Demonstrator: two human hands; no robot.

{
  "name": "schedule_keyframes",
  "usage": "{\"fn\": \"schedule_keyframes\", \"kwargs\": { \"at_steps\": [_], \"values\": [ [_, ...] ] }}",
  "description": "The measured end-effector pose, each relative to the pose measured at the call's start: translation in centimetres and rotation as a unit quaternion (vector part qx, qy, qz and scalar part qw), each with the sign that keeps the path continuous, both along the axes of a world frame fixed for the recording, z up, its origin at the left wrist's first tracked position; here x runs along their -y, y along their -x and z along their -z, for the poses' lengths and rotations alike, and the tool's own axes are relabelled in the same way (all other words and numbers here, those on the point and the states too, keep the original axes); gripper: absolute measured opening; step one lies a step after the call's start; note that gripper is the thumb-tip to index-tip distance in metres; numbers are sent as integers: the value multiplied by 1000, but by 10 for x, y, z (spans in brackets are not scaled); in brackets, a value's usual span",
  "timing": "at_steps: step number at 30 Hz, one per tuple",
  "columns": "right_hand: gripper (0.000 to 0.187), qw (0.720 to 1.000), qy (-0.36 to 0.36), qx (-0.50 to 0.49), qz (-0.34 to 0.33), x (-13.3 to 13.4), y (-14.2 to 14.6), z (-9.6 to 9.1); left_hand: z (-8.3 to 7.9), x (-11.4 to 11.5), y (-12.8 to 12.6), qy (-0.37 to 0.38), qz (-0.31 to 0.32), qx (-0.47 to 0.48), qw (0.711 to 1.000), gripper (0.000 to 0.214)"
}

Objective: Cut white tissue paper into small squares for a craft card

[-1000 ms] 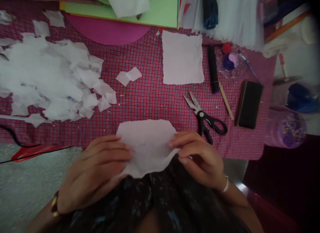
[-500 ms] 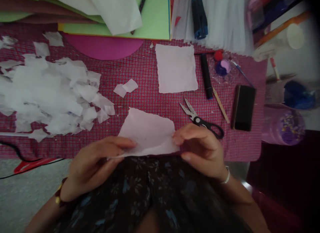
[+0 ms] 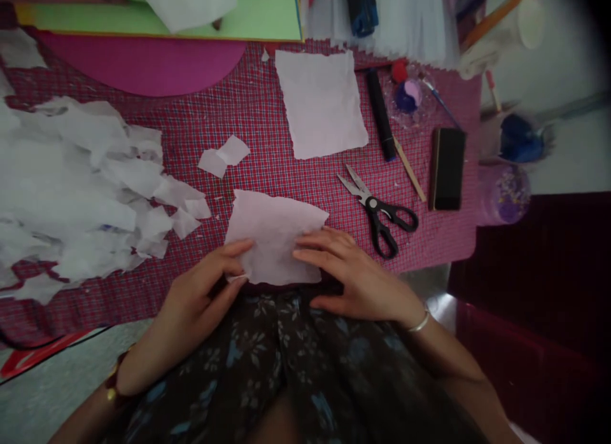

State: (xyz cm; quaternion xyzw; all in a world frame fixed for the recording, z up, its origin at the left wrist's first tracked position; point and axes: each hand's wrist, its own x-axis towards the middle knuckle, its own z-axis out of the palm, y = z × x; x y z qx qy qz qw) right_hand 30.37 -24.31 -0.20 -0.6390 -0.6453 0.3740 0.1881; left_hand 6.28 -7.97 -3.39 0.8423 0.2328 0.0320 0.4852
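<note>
A pale pink folded paper sheet (image 3: 270, 228) lies on the red checked cloth (image 3: 267, 119) at its near edge. My left hand (image 3: 200, 291) pinches the sheet's lower left corner between thumb and fingers. My right hand (image 3: 351, 272) lies flat on the sheet's right side, fingers stretched out and pressing it down. Black-handled scissors (image 3: 377, 208) lie just right of my right hand, blades apart.
A heap of white paper scraps (image 3: 81, 189) fills the left. A second pink sheet (image 3: 322, 104), a black marker (image 3: 380, 116), a wooden stick (image 3: 409, 170), a black phone (image 3: 447, 168) and a paint dish (image 3: 408, 94) lie beyond. Green and magenta card (image 3: 157, 56) sit at the back.
The sheet, held up in both hands before, has come down onto the cloth. My right hand went from pinching its edge to lying flat on it.
</note>
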Motion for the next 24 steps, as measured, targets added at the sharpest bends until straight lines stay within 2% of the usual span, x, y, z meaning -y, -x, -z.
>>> {"fn": "schedule_keyframes", "kwargs": {
  "at_steps": [5, 7, 11, 13, 16, 20, 24],
  "values": [
    [77, 999, 1, 0, 49, 14, 14, 1, -10, -16, -6, 96, 2, -32, 995, 9],
    [65, 997, -21, 0, 80, 18, 19, 8, -13, -18, -9, 113, 5, -39, 993, 10],
    [22, 985, -93, -24, 144, 26, 26, 25, -11, -13, -9, 124, -15, -44, 991, 9],
    [14, 978, -123, -45, 161, 29, 25, 30, -6, -6, -6, 127, -27, -33, 991, 6],
    [17, 973, -137, -84, 165, 31, 16, 32, -1, 7, -2, 66, -23, -7, 998, 26],
    [15, 973, -87, -113, 181, 27, 1, 30, -3, 27, -9, -44, -27, 19, 999, 13],
    [10, 970, -28, -97, 221, 13, -12, 31, -11, 37, -28, -57, -98, -26, 993, 7]
  ]
}}
